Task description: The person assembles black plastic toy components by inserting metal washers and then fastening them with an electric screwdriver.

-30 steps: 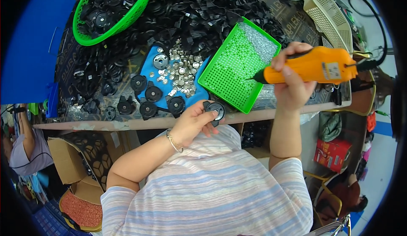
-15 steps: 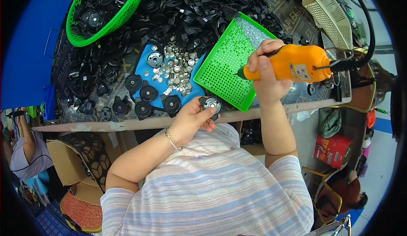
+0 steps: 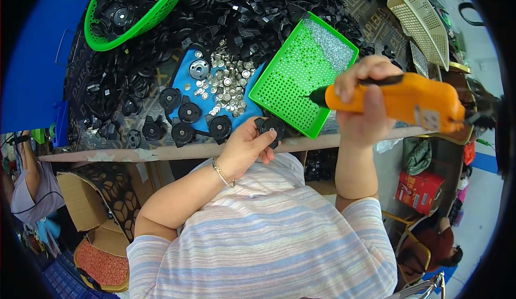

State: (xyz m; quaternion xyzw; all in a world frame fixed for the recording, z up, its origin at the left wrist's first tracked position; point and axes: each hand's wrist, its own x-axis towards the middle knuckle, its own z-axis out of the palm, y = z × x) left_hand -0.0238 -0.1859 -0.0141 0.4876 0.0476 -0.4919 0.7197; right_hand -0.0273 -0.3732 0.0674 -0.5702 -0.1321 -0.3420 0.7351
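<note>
My left hand (image 3: 244, 147), at the table's front edge, pinches a round black plastic part (image 3: 270, 131) with a small silver centre, the thumb lying on its face. My right hand (image 3: 366, 97) is wrapped round an orange electric screwdriver (image 3: 414, 101), held up over the table's right part. Its black tip (image 3: 318, 96) points left, above a green perforated tray (image 3: 287, 78), apart from the black part. Small silver pieces (image 3: 330, 46), too fine to make out singly, lie heaped at the tray's far end. Left of the tray, small round metal pieces (image 3: 231, 87) are piled on a blue cloth (image 3: 185, 81).
Several similar black parts (image 3: 188, 112) line the cloth's near side. A silver disc (image 3: 199, 69) rests on the cloth. Behind lies a wide heap of black parts (image 3: 236, 14). A green basket (image 3: 141, 29) of them stands far left; a beige basket (image 3: 419, 22) stands far right.
My right hand has moved right and a little nearer with the screwdriver, which is blurred. The part in my left hand now shows a dark face where it looked silver before.
</note>
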